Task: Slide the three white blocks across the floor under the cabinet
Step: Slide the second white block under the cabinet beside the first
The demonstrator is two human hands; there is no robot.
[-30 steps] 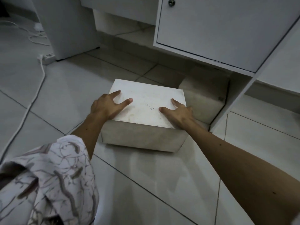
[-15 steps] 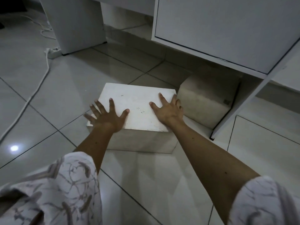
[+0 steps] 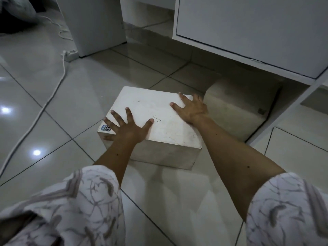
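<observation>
Glossy grey floor tiles (image 3: pixel 53 96) fill our view of a dim room, and at the centre we find a white block (image 3: pixel 159 125) sitting flat on them, with "11-2" handwritten on its top and a small sticker (image 3: pixel 106 128) at its near-left corner. It lies in the open, just short of the cabinet (image 3: pixel 248 32) that hangs at one o'clock with a low gap beneath its door.

Both hands are on the block. The left hand (image 3: pixel 127 129) lies palm-down with fingers spread over the near-left corner, partly covering the sticker; the right hand (image 3: pixel 190 109) lies palm-down and spread on the far-right part of the top, its fingers pointing toward eleven o'clock. Neither hand curls round an edge: we read this as flat, open-palmed pressing, which suits pushing a heavy thing along smooth tile rather than lifting it. Patterned sleeves (image 3: pixel 71 206) are pushed back from both forearms.

At two o'clock from this block, a second block (image 3: pixel 236 107) is tucked in shadow under the cabinet, close against the upright panel (image 3: pixel 287 110). The two blocks look very near each other at the right hand, though we cannot tell whether they touch. We judge one block as placed and this one as mid-journey; a third is not in sight.

Farther out, at ten o'clock, a white cable (image 3: pixel 58 82) trails across the floor from a power strip (image 3: pixel 70 54) beside a white panel (image 3: pixel 99 23), well clear of the path.
</observation>
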